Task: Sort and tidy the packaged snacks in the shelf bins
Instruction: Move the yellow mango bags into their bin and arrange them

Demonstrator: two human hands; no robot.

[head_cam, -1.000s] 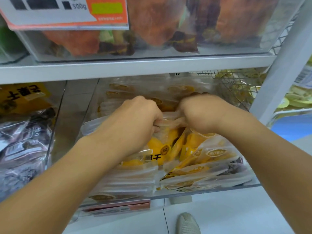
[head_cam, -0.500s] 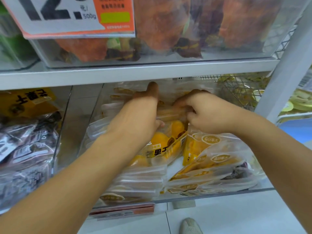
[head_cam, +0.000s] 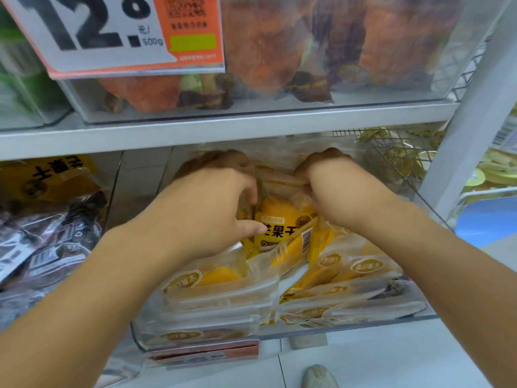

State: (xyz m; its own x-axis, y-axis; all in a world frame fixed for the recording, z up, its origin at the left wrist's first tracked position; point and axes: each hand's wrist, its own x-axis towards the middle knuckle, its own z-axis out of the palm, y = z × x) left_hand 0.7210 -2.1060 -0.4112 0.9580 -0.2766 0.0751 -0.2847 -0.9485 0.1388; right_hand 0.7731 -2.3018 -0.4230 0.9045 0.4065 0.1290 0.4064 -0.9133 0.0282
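Hands: left hand and right hand now both grip upright mango packets, pushed deeper into bin; straightening continues.

A price card reading 12.8 hangs at the upper shelf's front edge, top left. The white shelf post stands to my right. My shoe toe shows on the pale floor below.

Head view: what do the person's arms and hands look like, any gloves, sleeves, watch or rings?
Both forearms are bare as far as the frame shows, with no sleeve in view. The left hand and right hand wear no gloves. No watch, bracelet or ring shows on the visible parts; most fingers are hidden among the packets.
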